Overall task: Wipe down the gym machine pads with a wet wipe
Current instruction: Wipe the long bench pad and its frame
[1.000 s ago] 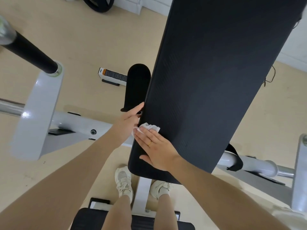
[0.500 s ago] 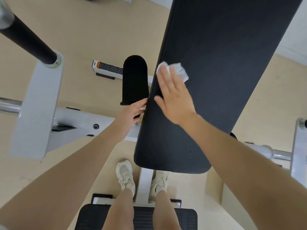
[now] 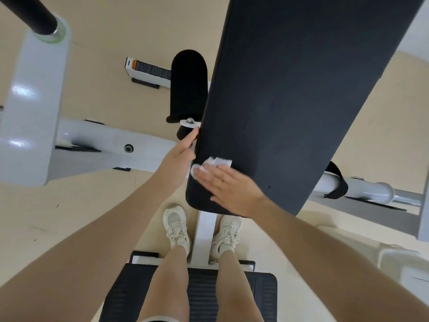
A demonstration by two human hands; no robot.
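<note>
A pale beige floor (image 3: pixel 97 66) fills the background, with bare stretches to the left of the machine and at the far right. A long black pad (image 3: pixel 301 101) slants from the top right down to a rounded lower end just above the person's feet; its top end is cut off by the frame. The right hand (image 3: pixel 229 189) lies flat on that lower end near the pad's left edge, fingers (image 3: pixel 204 175) straight and close together, pressing a crumpled white wet wipe (image 3: pixel 216 162) against the surface; part of the wipe is hidden beneath the fingers and part pokes out beyond them and over the pad's edge. The left hand (image 3: pixel 178 156) holds the pad's left edge, thumb along the side; its fingers are hidden behind the pad, so how they curl cannot be told. Just beyond it stands one black foam roller (image 3: pixel 189 87), and behind that a white box with printed labelling (image 3: pixel 148 70) lies on the floor, its text too small to read. The grey machine frame (image 3: pixel 32 108) crosses the left side, carrying a black handle bar (image 3: pixel 34 15) that is cut off at the top left corner. Two pale sneakers (image 3: pixel 176 226) stand either side of a white post (image 3: pixel 206 235), and a black ribbed seat pad (image 3: pixel 202 296) lies below, partly covered by the two legs. A grey tube (image 3: pixel 371 191) at the right runs behind the pad, wrapped by one black strap (image 3: pixel 337 182).
</note>
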